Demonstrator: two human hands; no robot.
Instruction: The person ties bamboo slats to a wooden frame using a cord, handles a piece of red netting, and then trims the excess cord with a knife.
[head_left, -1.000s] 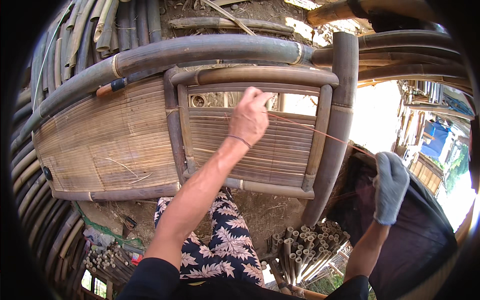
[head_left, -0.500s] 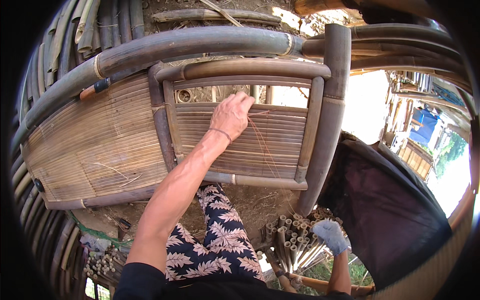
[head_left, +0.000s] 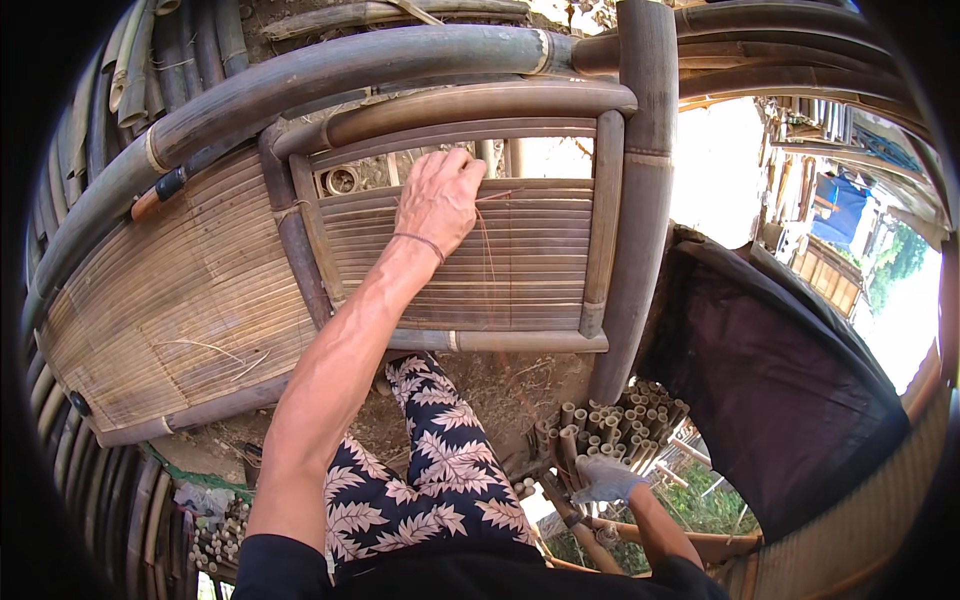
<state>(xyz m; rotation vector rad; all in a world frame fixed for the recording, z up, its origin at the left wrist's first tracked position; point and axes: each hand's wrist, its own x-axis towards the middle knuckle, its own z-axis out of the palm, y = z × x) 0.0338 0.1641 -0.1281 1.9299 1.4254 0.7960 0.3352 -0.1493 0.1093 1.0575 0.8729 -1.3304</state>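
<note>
My left hand (head_left: 440, 200) reaches up to the top edge of a panel of thin bamboo slats (head_left: 540, 270). The panel is set in a frame of thick bamboo poles (head_left: 610, 220). The fingers curl over the top slat and pinch a thin red string (head_left: 487, 255) that hangs down across the slats. My right hand (head_left: 600, 478), in a pale glove, lies low on the near edge of a bundle of cut bamboo sticks (head_left: 615, 420). Its fingers are curled, and what they hold is hidden.
A wider woven bamboo panel (head_left: 180, 300) lies left of the frame, under a large curved pole (head_left: 330, 75). A dark cloth (head_left: 790, 400) covers the right side. My leg in leaf-patterned trousers (head_left: 440, 470) is below. More cut stick ends (head_left: 215, 545) lie at lower left.
My gloved right hand dropped from raised at the right down onto the stick bundle. The red string, taut to the right before, now hangs down. My left hand stayed at the panel's top.
</note>
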